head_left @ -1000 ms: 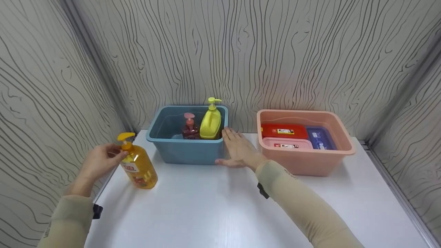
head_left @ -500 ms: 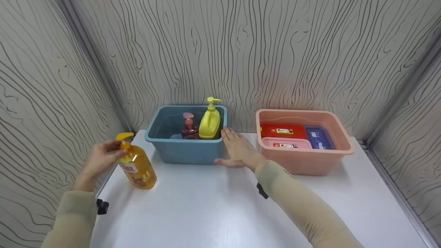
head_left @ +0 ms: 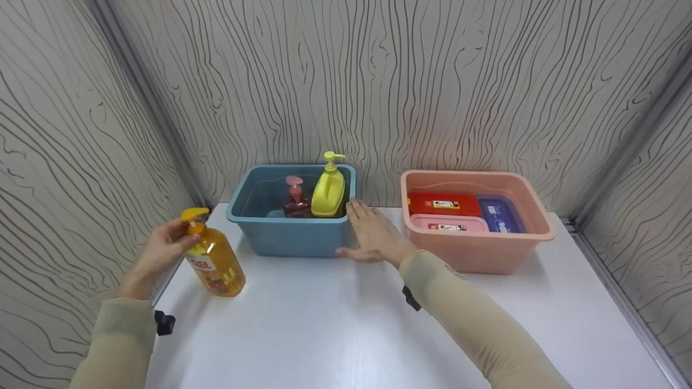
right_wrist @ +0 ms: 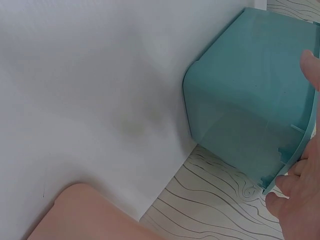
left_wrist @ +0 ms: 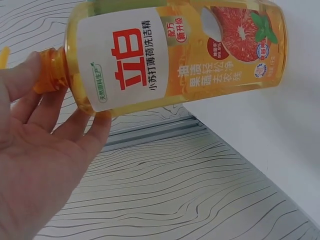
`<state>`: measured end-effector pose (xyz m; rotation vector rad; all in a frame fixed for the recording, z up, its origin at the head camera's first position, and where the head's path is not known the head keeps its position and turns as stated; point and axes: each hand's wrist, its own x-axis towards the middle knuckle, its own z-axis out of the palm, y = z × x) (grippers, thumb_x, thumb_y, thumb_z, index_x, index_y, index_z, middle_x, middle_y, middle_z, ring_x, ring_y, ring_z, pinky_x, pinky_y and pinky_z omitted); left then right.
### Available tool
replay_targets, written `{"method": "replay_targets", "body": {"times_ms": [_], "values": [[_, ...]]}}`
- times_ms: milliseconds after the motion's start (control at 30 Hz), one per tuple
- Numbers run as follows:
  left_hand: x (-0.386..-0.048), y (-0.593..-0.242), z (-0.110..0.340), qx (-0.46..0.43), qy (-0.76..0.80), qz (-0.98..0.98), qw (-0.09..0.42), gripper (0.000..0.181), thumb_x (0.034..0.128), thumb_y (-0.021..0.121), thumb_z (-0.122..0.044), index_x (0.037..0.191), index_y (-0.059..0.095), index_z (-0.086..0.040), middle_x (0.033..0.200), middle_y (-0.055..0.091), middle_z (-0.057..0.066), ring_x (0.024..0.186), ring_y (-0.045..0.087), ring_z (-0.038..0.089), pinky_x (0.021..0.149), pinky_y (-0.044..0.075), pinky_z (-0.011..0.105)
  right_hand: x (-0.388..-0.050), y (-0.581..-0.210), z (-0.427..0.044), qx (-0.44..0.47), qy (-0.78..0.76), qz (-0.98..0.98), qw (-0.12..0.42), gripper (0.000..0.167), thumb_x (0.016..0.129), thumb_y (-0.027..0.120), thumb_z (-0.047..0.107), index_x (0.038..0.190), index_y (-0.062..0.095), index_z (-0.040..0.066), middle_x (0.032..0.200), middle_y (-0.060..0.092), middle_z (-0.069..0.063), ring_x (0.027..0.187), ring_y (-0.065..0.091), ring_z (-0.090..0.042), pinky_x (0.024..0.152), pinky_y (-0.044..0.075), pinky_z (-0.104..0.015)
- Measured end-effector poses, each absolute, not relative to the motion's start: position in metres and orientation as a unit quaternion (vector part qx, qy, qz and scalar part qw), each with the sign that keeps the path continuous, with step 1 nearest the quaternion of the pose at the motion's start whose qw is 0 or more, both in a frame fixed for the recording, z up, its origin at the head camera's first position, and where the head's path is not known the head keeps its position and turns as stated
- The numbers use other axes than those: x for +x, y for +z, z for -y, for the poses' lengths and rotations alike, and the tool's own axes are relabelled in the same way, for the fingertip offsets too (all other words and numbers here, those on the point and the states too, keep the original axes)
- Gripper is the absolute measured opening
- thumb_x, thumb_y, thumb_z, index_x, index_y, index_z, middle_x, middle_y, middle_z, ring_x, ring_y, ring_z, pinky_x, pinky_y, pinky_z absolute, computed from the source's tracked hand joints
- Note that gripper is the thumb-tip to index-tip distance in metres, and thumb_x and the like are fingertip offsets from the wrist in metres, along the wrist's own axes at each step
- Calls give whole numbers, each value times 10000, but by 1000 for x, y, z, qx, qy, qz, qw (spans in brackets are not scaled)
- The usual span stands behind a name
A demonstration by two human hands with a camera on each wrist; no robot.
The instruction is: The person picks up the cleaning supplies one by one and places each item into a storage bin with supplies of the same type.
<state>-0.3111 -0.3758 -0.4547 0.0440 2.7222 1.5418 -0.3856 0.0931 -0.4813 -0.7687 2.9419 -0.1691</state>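
My left hand (head_left: 162, 248) holds an orange pump bottle of dish soap (head_left: 219, 265) by the neck, thumb on the near side. The left wrist view shows its label (left_wrist: 130, 55) facing that camera and the fingers (left_wrist: 60, 120) around the collar. Whether the base touches the table cannot be told. Flat against the right wall of a blue bin (head_left: 292, 240) lies my right hand (head_left: 373, 235), fingers straight, thumb low. Inside that bin are a yellow pump bottle (head_left: 328, 194) and a smaller dark red one with a pink pump (head_left: 297, 202).
To the right stands a pink bin (head_left: 476, 254) holding a red-lidded box (head_left: 421, 202), a pink one (head_left: 470, 223) and a blue one (head_left: 503, 213). Both bins are near the wood-grain back wall (head_left: 378, 97). A side wall (head_left: 48, 135) rises close beyond my left hand.
My left wrist has shifted slightly right and the fingers sit a little closer around the bottle's neck. The bottle and my right hand have barely moved.
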Motion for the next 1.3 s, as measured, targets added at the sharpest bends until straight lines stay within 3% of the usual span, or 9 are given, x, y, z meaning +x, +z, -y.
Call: {"method": "replay_targets", "body": {"times_ms": [433,733,867,1000,1133,1300], "values": [[-306,-457,366,-27,462,-887,-15,537,1181,582,-195,1649,442,27,1684,476,344,1577,451,518,1344,335,729,-385,-480,-91,-248,-56,-966,55,1242,970,641,786,1814,55,88,1923,27,-112,1797,111,-347,1450,176,-580],[-304,-461,359,-37,483,-874,-36,533,1161,629,-229,1616,492,12,1608,529,300,1471,515,446,1325,421,661,-386,-480,-92,-247,-63,-965,56,1242,971,642,785,1815,49,94,1922,16,-109,1797,104,-349,1450,169,-585],[-304,-464,357,-48,498,-865,-38,563,1137,687,-276,1601,522,-5,1579,565,254,1417,554,373,1288,483,564,-386,-480,-92,-246,-58,-966,55,1250,968,630,803,1815,45,94,1922,20,-112,1797,105,-351,1446,182,-592],[-304,-466,355,-59,497,-864,-49,562,1115,726,-309,1565,559,-16,1545,604,214,1360,577,309,1179,531,378,-385,-480,-92,-245,-57,-966,54,1250,967,632,805,1815,52,93,1922,31,-116,1795,111,-355,1444,191,-594],[-303,-468,354,-65,493,-865,-61,550,1105,742,-317,1536,581,-16,1535,616,206,1344,575,295,1068,516,220,-385,-480,-92,-242,-63,-967,55,1241,967,655,779,1816,62,96,1922,47,-115,1795,115,-355,1442,195,-593],[-302,-468,353,-75,496,-862,-73,519,1095,758,-308,1493,605,-12,1514,622,204,1336,571,290,983,497,121,-385,-480,-91,-244,-64,-966,55,1242,968,657,776,1815,58,93,1922,44,-116,1795,113,-355,1443,194,-596]]}}
